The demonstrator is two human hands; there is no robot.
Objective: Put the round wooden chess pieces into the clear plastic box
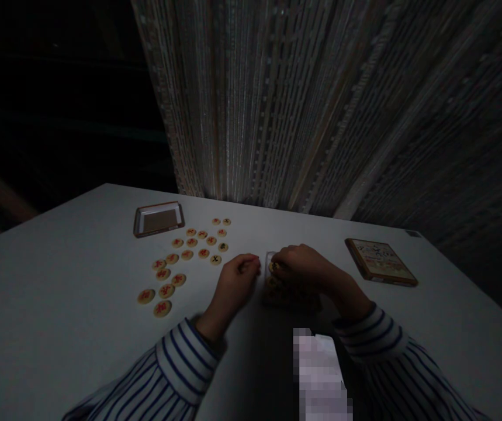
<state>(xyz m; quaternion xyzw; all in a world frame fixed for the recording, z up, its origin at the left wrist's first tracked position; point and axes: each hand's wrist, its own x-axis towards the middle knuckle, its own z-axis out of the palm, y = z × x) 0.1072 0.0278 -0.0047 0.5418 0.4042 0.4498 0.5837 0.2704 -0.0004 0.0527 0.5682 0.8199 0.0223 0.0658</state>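
Note:
My right hand reaches over a clear plastic tray, fingers pinched at a round xiangqi piece with a black character. More pieces lie in the tray, partly hidden by that hand and shadow. Just left of the tray, my left hand has its fingers curled closed; whether anything is inside them is hidden. Scattered on the table to its left are several pale round pieces, mostly with red characters, such as a red piece, and a few black ones, such as a black piece.
The white table is dimly lit. An open box half sits at the back left, and a flat box lid with a printed picture lies at right. A bright, pixelated phone-like object is near me. A string curtain hangs behind.

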